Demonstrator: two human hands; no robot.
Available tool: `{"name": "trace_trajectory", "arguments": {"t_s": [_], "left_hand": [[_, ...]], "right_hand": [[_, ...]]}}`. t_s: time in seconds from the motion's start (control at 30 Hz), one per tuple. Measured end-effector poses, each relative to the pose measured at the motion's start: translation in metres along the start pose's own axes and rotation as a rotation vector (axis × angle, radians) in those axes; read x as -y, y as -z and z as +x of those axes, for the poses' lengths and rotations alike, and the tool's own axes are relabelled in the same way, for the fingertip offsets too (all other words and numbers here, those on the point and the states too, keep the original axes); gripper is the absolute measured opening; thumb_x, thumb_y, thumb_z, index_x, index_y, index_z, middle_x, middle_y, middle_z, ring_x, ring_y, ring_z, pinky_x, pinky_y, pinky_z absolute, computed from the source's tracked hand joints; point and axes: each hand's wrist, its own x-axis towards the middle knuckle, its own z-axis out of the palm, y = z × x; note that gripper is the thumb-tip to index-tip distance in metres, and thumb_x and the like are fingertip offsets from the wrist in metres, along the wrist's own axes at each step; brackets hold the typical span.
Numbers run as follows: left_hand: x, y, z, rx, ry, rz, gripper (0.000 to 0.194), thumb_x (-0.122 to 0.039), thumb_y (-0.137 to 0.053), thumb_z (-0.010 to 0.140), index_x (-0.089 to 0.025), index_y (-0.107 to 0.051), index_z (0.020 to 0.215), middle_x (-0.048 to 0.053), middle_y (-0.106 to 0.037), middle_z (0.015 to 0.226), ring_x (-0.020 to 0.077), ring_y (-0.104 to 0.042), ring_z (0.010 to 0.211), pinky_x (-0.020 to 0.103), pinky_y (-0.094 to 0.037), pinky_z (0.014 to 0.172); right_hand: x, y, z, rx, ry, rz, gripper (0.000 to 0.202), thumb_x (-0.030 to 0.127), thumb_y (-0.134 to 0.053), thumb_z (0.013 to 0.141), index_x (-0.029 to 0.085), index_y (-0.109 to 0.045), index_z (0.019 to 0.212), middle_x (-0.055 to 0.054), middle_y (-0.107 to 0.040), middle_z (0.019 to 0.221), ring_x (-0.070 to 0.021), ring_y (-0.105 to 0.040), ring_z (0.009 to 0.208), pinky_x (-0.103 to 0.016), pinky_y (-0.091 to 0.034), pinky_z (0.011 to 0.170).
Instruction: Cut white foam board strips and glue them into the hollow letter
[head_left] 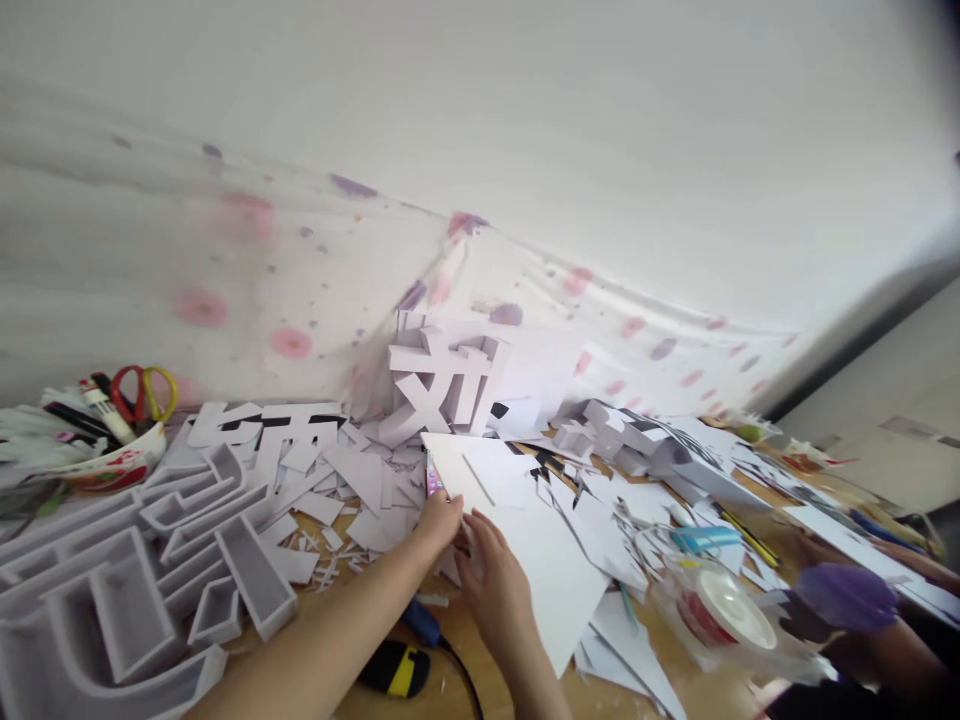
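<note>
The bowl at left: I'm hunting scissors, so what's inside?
Red and yellow scissor handles, a white marker-like tube and dark sticks rise from the bowl; blades and bottom are hidden.

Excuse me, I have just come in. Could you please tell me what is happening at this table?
A person has both bare hands close together at the left edge of a large white sheet. The left hand and right hand nearly meet; what is between their fingers is hidden. White scraps lie around them, a white character stands behind, and hollow white shapes are at left. At right, another person's purple sleeve shows.
</note>
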Motion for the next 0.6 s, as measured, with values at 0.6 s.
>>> {"name": "trace_trajectory", "arguments": {"t_s": [0.6], "left_hand": [[-0.101, 0.12, -0.058, -0.448, -0.303, -0.045, 0.05, -0.053, -0.063, 0.064, -0.016, -0.058, 0.097, 0.003, -0.069, 0.077, 0.0171, -0.062, 0.063, 0.028, -0.049, 0.059]], "right_hand": [[-0.112, 0.045, 0.011, -0.439, -0.5, 0.733, 0.051, 0.067, -0.068, 0.051, 0.018, -0.057, 0.056, -0.001, -0.062, 0.057, -0.0183, -0.061, 0.061, -0.031, -0.051, 0.062]]}}
